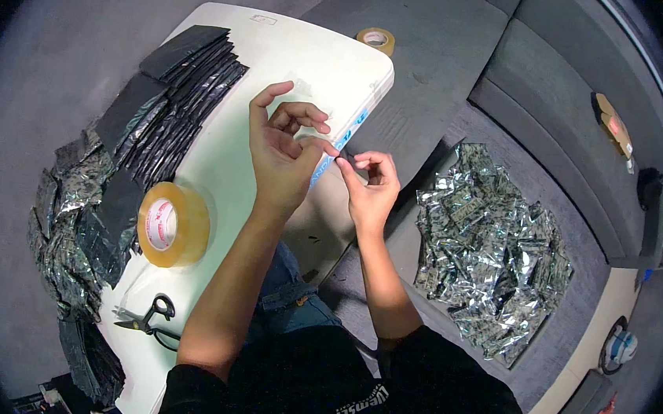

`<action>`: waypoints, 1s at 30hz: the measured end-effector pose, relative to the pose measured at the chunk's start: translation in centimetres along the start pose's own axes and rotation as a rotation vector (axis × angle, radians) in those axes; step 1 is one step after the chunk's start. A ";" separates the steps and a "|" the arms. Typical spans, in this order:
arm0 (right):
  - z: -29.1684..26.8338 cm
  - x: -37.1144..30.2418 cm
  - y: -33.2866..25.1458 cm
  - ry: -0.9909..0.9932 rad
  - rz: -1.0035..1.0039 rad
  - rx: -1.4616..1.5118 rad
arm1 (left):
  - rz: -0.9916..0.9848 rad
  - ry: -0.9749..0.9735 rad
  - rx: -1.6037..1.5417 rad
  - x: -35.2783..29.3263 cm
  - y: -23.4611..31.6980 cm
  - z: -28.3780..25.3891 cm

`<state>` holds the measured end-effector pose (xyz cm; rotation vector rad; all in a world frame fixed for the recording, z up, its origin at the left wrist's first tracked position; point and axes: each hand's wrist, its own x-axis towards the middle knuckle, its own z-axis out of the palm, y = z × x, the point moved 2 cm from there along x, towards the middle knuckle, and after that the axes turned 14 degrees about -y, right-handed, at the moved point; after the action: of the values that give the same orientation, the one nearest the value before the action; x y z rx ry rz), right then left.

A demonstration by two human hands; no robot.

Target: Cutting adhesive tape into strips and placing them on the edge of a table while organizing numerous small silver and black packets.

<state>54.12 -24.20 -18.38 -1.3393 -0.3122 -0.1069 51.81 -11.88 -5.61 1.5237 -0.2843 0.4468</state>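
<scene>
My left hand (283,151) is raised over the right edge of the white table, its upper fingers spread and loosely curled. One digit of it reaches right and meets the fingertips of my right hand (374,193). The right thumb and fingers are pinched together there, just off the table edge. Something small and dark seems to show at the pinch, too small to name. A scrap of clear film (301,86) lies on the table (283,41) beyond my left hand. A large roll of clear tape (192,226) stands left of my left forearm.
Black-handled scissors (154,319) lie near the table's front. Stacked black plastic packets (178,107) and shiny dark packets (71,208) line its left side. A heap of shiny packets (493,253) sits at right by a grey sofa (547,84). Another tape roll (378,39) rests behind the table.
</scene>
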 end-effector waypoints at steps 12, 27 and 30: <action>1.0 1.7 -5.0 -0.269 0.007 0.496 | 0.020 -0.027 -0.056 0.3 0.1 0.4; 0.8 3.7 -4.3 -0.255 0.118 0.632 | 0.059 -0.062 -0.069 0.7 0.9 0.4; 0.6 3.8 -5.4 -0.297 0.173 0.482 | 0.074 -0.057 0.008 1.1 1.5 0.2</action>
<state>56.31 -24.50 -12.13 -0.8946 -0.4387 0.2992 52.14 -11.94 -3.79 1.5392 -0.3847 0.4633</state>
